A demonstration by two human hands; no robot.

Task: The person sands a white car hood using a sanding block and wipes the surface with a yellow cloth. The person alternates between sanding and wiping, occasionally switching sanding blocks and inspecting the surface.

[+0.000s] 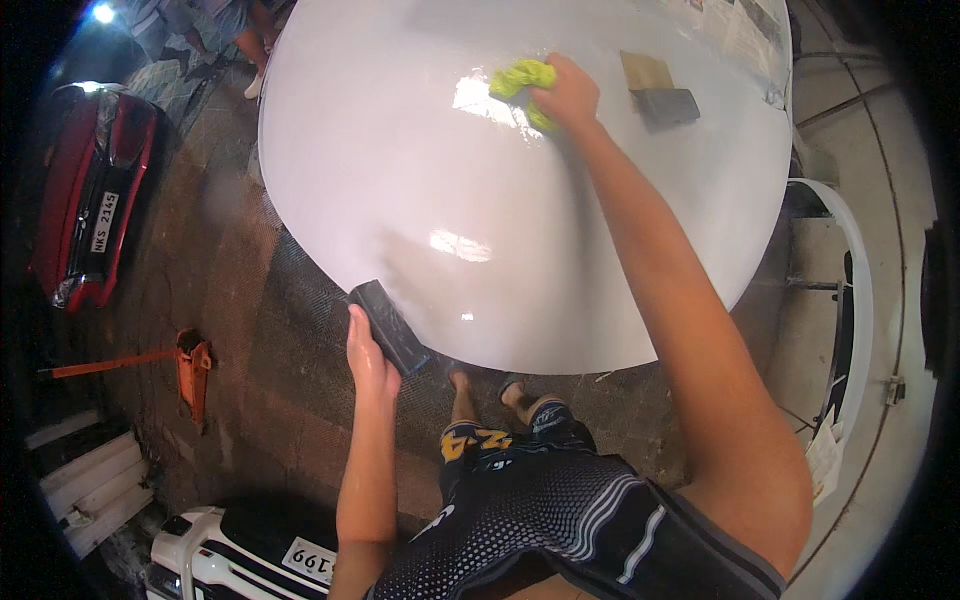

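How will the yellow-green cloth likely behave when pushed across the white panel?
The yellow-green cloth is probably floppy, since it bunches into folds in the right hand. It may slide easily, as the white panel looks glossy, perhaps wet. Being crumpled, it seems unlikely to roll.

A yellow-green cloth [522,76] is held against the big white panel [400,160] by the right hand [573,97], near twelve o'clock. A dark block [390,328] is gripped by the left hand [370,358] at eight o'clock, near the panel's edge. Between one and two o'clock, a grey pad [668,106] and a brown sheet [647,70] are laid on the panel. A red bumper [72,180] is seen just past nine, and a white curved part [865,300] at three.
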